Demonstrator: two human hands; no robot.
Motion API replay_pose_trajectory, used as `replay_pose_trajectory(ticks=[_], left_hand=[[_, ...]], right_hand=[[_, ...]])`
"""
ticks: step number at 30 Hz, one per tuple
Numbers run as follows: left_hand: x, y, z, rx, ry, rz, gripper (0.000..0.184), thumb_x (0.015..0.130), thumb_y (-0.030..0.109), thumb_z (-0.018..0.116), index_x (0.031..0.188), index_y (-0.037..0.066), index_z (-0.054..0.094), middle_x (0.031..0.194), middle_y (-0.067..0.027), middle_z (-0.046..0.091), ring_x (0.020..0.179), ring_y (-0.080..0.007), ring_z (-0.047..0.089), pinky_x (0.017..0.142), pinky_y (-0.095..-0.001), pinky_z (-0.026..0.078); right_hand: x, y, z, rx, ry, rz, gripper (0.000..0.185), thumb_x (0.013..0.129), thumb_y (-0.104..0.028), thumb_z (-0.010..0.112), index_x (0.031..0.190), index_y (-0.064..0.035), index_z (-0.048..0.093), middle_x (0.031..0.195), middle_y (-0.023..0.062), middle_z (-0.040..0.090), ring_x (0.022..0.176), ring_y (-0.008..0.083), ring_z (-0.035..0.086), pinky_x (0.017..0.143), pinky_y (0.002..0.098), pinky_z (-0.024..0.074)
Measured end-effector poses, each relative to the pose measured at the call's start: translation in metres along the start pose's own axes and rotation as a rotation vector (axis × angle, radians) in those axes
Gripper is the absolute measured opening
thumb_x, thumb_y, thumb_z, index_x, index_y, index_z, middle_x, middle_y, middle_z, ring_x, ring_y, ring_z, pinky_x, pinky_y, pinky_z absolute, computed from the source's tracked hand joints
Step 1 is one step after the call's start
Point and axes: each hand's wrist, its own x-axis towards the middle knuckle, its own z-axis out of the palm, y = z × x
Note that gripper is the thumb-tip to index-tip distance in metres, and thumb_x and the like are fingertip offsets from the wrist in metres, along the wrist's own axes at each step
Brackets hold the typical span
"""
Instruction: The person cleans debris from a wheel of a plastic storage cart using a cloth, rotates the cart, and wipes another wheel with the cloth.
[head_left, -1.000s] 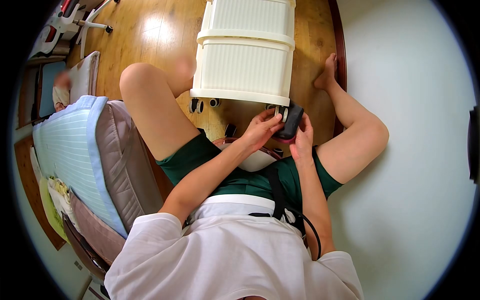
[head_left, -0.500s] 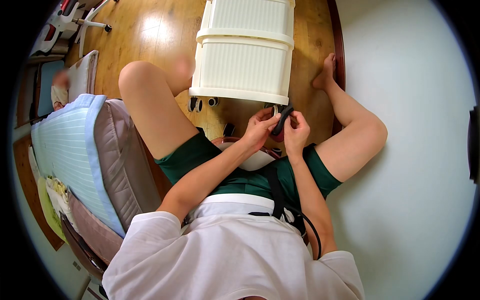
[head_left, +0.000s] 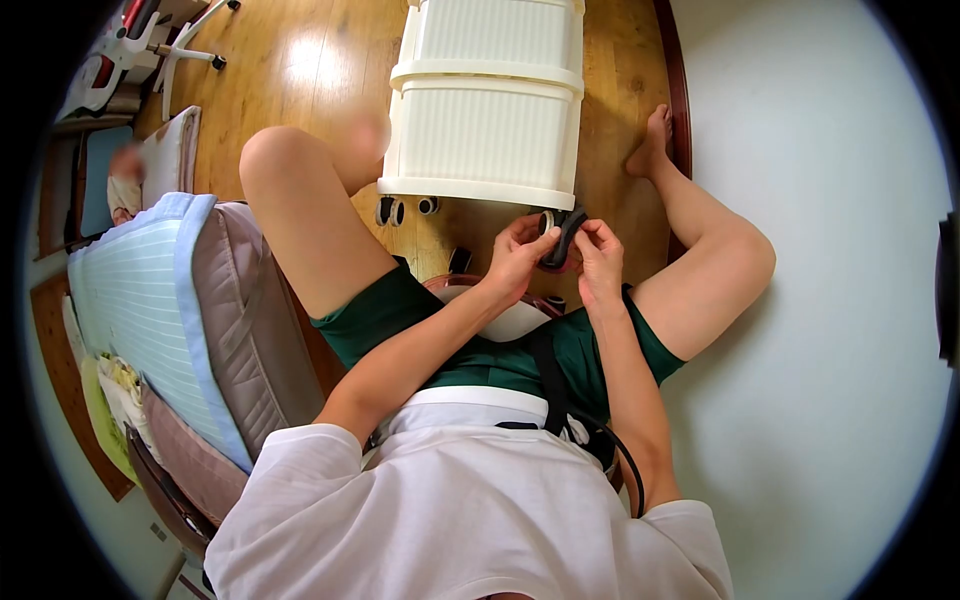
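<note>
From where I stand, a bed (head_left: 145, 300) under a pale blue striped cover fills the left, with folded fabrics (head_left: 120, 385) piled near its lower end. Next along the wooden floor (head_left: 315, 95) comes a pair of caster wheels (head_left: 391, 211) beneath the near left corner of a cream drawer unit (head_left: 480, 138). Two ribbed sections of the unit show, stacked one above the other; what they hold is hidden from me. A rounded pale thing (head_left: 512, 322) with a reddish rim sits between the person's thighs.

The left hand (head_left: 517, 258) has thumb and fingertips pinched on the caster (head_left: 547, 223) at the unit's near right corner. A dark object (head_left: 566, 240) is right beside that wheel, just under the corner, with a little pink at its lower end. A second ago its broad dark face showed; now it is turned to a narrow, slanting profile. The right hand (head_left: 598, 258) grips its right edge between thumb and fingers. Farther right are a bare foot (head_left: 655, 145) and the pale wall (head_left: 810, 250).
</note>
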Motion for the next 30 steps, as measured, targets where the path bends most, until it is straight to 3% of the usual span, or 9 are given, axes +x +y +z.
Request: replay_pose_trajectory(ticks=[4, 7, 15, 18, 21, 24, 30], left_hand=[[0.002, -0.003, -0.003, 0.019, -0.005, 0.041, 0.052, 0.084, 0.013, 0.069, 0.122, -0.011, 0.043, 0.104, -0.0124, 0.059, 0.09, -0.0146, 0.061, 0.072, -0.0258, 0.051], [0.0, 0.001, -0.002, 0.015, -0.018, -0.009, 0.041, 0.085, 0.007, 0.066, 0.119, -0.006, 0.048, 0.103, -0.0104, 0.061, 0.09, -0.0138, 0.06, 0.079, -0.026, 0.048], [0.001, 0.002, -0.001, -0.036, -0.015, -0.045, 0.035, 0.086, 0.01, 0.065, 0.115, -0.004, 0.052, 0.104, -0.0097, 0.062, 0.092, -0.0153, 0.06, 0.082, -0.0277, 0.047], [0.001, 0.002, 0.0, -0.075, -0.058, -0.037, 0.033, 0.087, 0.011, 0.064, 0.114, -0.004, 0.053, 0.106, -0.0096, 0.062, 0.094, -0.016, 0.06, 0.085, -0.0289, 0.046], [0.0, 0.004, 0.002, -0.096, -0.084, -0.053, 0.031, 0.088, 0.011, 0.062, 0.113, -0.004, 0.054, 0.108, -0.0102, 0.061, 0.098, -0.0167, 0.059, 0.088, -0.0298, 0.045], [-0.002, 0.01, 0.004, -0.161, -0.112, -0.092, 0.029, 0.089, 0.011, 0.06, 0.112, -0.004, 0.054, 0.109, -0.0111, 0.06, 0.1, -0.0174, 0.058, 0.09, -0.031, 0.045], [-0.001, 0.009, 0.005, -0.172, -0.124, -0.09, 0.027, 0.09, 0.01, 0.059, 0.111, -0.005, 0.055, 0.109, -0.0117, 0.06, 0.099, -0.0183, 0.058, 0.091, -0.0323, 0.045]], right_hand=[[-0.005, -0.003, -0.001, 0.015, -0.064, 0.013, 0.008, 0.084, 0.002, 0.061, 0.088, -0.0038, 0.057, 0.086, 0.0034, 0.061, 0.072, 0.0121, 0.062, 0.058, 0.0242, 0.0533], [-0.004, 0.002, -0.005, 0.041, -0.077, 0.006, 0.01, 0.084, 0.002, 0.062, 0.09, -0.0038, 0.057, 0.089, 0.0041, 0.061, 0.073, 0.0128, 0.062, 0.06, 0.0244, 0.054], [-0.004, 0.002, -0.012, 0.068, -0.179, 0.007, 0.015, 0.081, 0.007, 0.057, 0.093, -0.0024, 0.057, 0.088, 0.0051, 0.061, 0.072, 0.0122, 0.06, 0.057, 0.0249, 0.0516], [0.005, 0.024, -0.024, -0.007, -0.101, -0.04, 0.019, 0.081, 0.008, 0.053, 0.097, -0.0012, 0.057, 0.088, 0.005, 0.061, 0.07, 0.0116, 0.059, 0.057, 0.0232, 0.0484], [0.0, 0.021, -0.022, 0.016, -0.039, 0.044, 0.017, 0.083, 0.005, 0.054, 0.1, -0.0006, 0.057, 0.089, 0.0048, 0.061, 0.071, 0.0108, 0.058, 0.061, 0.0217, 0.0463], [-0.005, 0.016, -0.013, 0.009, 0.056, -0.009, 0.013, 0.085, 0.002, 0.057, 0.098, -0.0012, 0.058, 0.088, 0.004, 0.061, 0.073, 0.0103, 0.057, 0.062, 0.0222, 0.0454], [-0.005, 0.017, -0.01, 0.043, -0.006, -0.215, 0.009, 0.087, -0.002, 0.059, 0.096, -0.0032, 0.059, 0.085, 0.0018, 0.06, 0.071, 0.0079, 0.055, 0.061, 0.0212, 0.0436]])
